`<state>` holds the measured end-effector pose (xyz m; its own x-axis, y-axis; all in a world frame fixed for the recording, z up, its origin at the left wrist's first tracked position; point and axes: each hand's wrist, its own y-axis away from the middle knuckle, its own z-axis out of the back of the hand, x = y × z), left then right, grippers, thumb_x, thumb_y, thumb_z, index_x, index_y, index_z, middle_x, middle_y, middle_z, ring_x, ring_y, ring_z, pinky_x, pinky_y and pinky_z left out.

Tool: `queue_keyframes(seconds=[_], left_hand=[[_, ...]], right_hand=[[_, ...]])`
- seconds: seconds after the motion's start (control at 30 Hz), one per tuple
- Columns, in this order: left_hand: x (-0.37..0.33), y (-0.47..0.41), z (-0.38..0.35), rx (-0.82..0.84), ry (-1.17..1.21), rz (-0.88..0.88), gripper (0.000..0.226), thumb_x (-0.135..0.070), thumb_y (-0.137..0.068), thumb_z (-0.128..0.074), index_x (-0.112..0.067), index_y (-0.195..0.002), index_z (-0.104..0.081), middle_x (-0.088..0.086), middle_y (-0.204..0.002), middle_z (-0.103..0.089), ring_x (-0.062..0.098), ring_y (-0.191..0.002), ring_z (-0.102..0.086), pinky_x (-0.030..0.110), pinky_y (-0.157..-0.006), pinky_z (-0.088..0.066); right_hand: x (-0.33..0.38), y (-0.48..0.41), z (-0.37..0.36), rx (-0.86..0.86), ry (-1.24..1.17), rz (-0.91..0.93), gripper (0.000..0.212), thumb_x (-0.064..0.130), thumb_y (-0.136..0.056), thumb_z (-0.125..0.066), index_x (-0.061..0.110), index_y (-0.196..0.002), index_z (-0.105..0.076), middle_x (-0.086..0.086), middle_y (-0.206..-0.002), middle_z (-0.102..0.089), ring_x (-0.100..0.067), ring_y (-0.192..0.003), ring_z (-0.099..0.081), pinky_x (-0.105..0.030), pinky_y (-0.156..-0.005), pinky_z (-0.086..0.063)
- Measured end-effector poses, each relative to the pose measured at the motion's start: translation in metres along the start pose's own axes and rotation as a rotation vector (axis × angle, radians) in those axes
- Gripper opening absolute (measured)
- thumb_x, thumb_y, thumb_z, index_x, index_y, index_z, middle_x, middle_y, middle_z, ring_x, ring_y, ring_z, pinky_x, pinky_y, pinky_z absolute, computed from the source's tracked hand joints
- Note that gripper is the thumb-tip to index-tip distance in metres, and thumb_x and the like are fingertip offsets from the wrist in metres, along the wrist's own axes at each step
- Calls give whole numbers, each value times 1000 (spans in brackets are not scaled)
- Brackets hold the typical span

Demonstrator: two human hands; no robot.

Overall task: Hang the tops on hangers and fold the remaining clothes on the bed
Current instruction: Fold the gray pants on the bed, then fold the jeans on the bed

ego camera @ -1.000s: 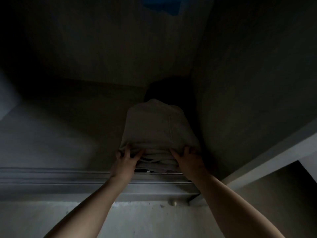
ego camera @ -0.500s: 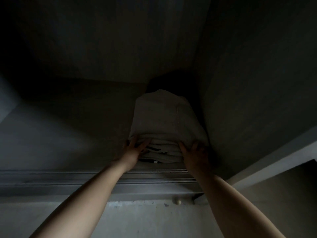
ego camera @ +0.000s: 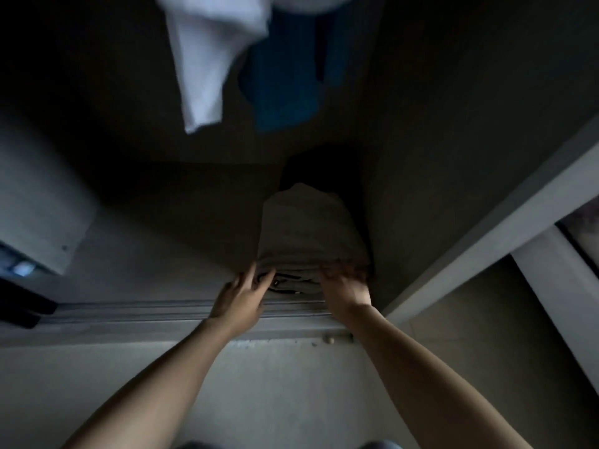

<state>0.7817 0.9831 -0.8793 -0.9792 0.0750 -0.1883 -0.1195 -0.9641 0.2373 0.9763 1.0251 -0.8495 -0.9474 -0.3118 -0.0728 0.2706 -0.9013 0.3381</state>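
Touching folded stack (ego camera: 311,234), left hand (ego camera: 241,296), right hand (ego camera: 345,291)

Home closet, dim inside. White top (ego camera: 207,59) and blue top (ego camera: 285,76) hang at 12 o'clock. Folded clothes stack (ego camera: 311,234) sits on the closet floor (ego camera: 162,247) at centre. Sliding-door track (ego camera: 129,311) runs along the front edge, 8 o'clock.

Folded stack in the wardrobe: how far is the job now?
Done, it seems: a white top and a blue top hang above, and the stack is folded. In hand: left hand and right hand touch its front edge on the wardrobe floor. Remaining: cannot tell; no other clothes are in view.
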Motion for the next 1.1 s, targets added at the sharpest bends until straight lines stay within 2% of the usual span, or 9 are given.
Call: queue_keyframes(seconds=[0.1, 0.17, 0.27, 0.37, 0.5, 0.67, 0.77, 0.9, 1.1], left_hand=[[-18, 38, 52, 4, -5, -22, 65, -21, -96, -42, -28, -151, -7, 10, -158, -2, 29, -137, -25, 32, -106, -28], [-30, 63, 84, 22, -26, -12, 63, -21, -95, -44, -26, -150, -13, 11, -157, -9, 29, -135, -28, 33, -104, -30], [-54, 95, 139, -124, 7, -88, 67, -15, -70, -76, -13, -132, -49, 20, -128, -52, 38, -106, -57, 41, -82, -49], [-86, 126, 187, -142, 42, -170, 76, -12, -45, -85, -17, -111, -49, 11, -99, -65, 31, -78, -65, 38, -61, -54], [-131, 162, 244, -184, 54, -275, 45, -21, -66, -54, -17, -110, -47, 11, -101, -65, 28, -86, -59, 36, -66, -54], [-191, 200, 311, -214, 38, -389, 39, -21, -72, -48, -15, -110, -51, 13, -103, -63, 27, -97, -49, 40, -69, -54], [-235, 216, 334, -230, 37, -448, 40, -23, -73, -37, -14, -109, -52, 13, -102, -64, 26, -99, -45, 40, -71, -54], [-321, 244, 344, -251, 37, -544, 42, -24, -72, -38, -15, -112, -48, 15, -103, -64, 26, -102, -45, 42, -72, -54], [-495, 284, 347, -207, 92, -739, 52, -28, -71, -38, -17, -121, -45, 19, -115, -63, 29, -110, -41, 48, -80, -53]], right_hand=[[1, 40, 48, -201, -51, 89, 46, 17, -78, -36, 20, -107, -71, -19, -102, -65, -39, -87, -63, -49, -70, -52], [-9, 70, 70, -170, -52, 134, 48, 22, -65, -31, 24, -82, -77, -7, -76, -67, -29, -61, -63, -33, -49, -51], [-15, 133, 114, -252, -65, 198, 41, 23, -62, -35, 18, -75, -73, -3, -72, -65, -24, -68, -55, -24, -51, -46], [-23, 193, 152, -370, -111, 211, 27, 22, -66, -42, 18, -67, -69, -2, -71, -62, -23, -74, -47, -27, -57, -45], [-45, 256, 199, -375, -132, 157, 29, 22, -67, -43, 16, -71, -70, -3, -72, -63, -25, -73, -59, -29, -61, -48], [-95, 337, 259, -390, -119, 40, 31, 25, -66, -42, 18, -71, -71, -3, -75, -64, -26, -73, -63, -28, -62, -49], [-129, 379, 274, -426, -73, -16, 18, 26, -61, -62, 19, -75, -71, -4, -79, -65, -27, -81, -62, -30, -64, -50], [-193, 459, 281, -442, -22, -133, 45, 39, -50, -80, 23, -92, -73, -8, -103, -68, -28, -104, -49, -41, -76, -53], [-292, 607, 278, -403, 24, -425, 60, 47, -50, -85, 27, -105, -72, -9, -113, -67, -28, -109, -59, -48, -80, -52]])
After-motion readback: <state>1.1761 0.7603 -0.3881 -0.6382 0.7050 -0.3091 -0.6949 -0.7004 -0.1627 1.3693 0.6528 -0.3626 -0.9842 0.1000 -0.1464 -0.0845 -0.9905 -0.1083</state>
